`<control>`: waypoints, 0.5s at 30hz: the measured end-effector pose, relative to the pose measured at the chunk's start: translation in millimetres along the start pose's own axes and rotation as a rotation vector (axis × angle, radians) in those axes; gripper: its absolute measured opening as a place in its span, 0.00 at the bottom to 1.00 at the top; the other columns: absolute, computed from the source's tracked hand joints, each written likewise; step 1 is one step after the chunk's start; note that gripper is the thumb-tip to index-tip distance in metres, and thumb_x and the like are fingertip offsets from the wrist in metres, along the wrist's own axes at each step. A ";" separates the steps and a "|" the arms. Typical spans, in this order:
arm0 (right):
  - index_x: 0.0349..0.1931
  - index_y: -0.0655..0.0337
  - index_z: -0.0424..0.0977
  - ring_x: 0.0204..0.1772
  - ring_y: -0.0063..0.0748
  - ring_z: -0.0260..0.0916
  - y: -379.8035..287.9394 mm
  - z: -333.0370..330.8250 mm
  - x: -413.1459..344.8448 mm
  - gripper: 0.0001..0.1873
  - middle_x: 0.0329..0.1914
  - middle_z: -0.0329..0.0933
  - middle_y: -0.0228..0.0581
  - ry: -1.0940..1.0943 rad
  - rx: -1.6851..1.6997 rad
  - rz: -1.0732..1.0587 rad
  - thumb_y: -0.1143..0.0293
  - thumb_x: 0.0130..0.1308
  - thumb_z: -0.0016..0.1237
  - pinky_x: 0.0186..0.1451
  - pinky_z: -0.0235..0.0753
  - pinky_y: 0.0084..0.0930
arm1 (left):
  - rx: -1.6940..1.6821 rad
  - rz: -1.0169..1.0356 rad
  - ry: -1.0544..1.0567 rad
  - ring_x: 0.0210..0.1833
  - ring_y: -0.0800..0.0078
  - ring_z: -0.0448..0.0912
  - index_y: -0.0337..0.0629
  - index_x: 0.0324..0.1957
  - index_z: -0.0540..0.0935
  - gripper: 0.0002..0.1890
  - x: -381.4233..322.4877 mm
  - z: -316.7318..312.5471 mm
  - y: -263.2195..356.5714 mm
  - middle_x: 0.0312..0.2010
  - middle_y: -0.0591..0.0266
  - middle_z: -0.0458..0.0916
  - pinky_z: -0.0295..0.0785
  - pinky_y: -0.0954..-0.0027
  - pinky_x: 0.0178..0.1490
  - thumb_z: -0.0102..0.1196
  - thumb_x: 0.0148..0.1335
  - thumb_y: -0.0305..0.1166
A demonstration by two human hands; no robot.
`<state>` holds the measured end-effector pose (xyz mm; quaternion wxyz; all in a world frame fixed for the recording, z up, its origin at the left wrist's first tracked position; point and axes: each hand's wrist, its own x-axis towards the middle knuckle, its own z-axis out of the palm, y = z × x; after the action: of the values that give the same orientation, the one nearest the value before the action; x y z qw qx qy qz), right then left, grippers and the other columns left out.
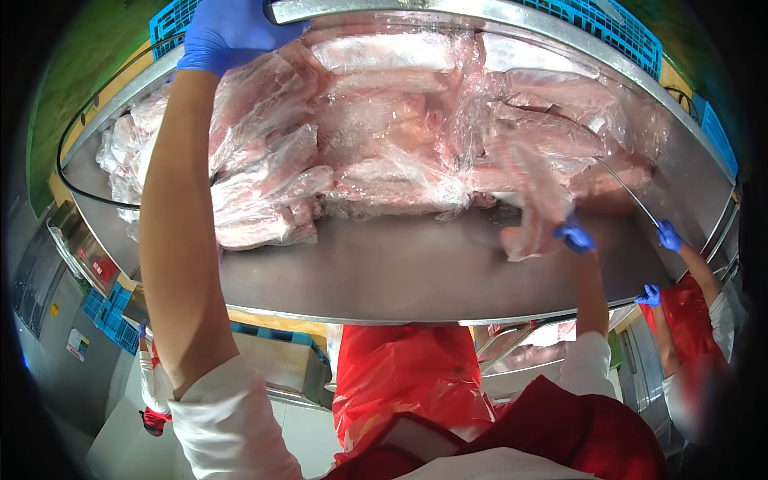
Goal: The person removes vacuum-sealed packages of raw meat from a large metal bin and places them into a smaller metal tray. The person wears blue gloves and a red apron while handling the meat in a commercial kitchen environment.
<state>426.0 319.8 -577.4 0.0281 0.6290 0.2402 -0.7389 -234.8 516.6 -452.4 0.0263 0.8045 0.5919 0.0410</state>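
Observation:
In a long stainless steel basin [372, 264] lie many pieces of raw meat in clear plastic film [384, 186]. My left hand [231, 36], in a blue glove, reaches across to the basin's far rim at the upper left, beside wrapped meat. Its fingers are partly cut off by the frame's top, so its hold is unclear. My right hand [576, 234], also gloved in blue, grips the lower end of a long, pale pink piece of meat [531, 198], blurred and tilted over the pile's near right edge.
At the right, a co-worker in a red apron [690, 318] holds a thin metal rod [627, 186] reaching into the meat. Blue plastic crates [606, 27] stand beyond the far rim. A black cable [60, 156] loops over the left end. Another person [155, 384] is at the lower left.

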 end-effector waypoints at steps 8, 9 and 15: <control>0.46 0.68 0.74 0.40 0.35 0.74 45.1 -54.4 -11.0 0.15 0.38 0.77 0.42 0.861 -0.828 -0.376 0.71 0.59 0.52 0.46 0.75 0.29 | -0.094 -0.193 -0.257 0.30 0.62 0.82 0.49 0.38 0.84 0.24 3.9 -1.1 0.3 0.24 0.60 0.82 0.76 0.64 0.38 0.65 0.44 0.54; 0.47 0.67 0.74 0.41 0.37 0.74 33.9 -20.0 0.1 0.15 0.39 0.77 0.44 0.779 -0.864 -0.431 0.72 0.60 0.51 0.46 0.75 0.30 | -0.086 -0.192 -0.244 0.30 0.62 0.82 0.49 0.38 0.84 0.24 4.0 -0.5 -1.2 0.24 0.61 0.82 0.76 0.64 0.38 0.66 0.44 0.54; 0.58 0.57 0.69 0.49 0.59 0.74 -102.8 187.6 190.4 0.23 0.48 0.75 0.58 0.306 -0.946 -0.583 0.65 0.61 0.49 0.51 0.74 0.46 | -0.089 -0.223 -0.256 0.29 0.62 0.81 0.49 0.38 0.84 0.24 -2.4 1.2 -6.1 0.24 0.61 0.82 0.76 0.65 0.37 0.66 0.43 0.53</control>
<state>179.4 387.0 -706.5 0.0662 0.5554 0.7093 -0.4291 -241.2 516.1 -454.2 0.1416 0.7305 0.6670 -0.0385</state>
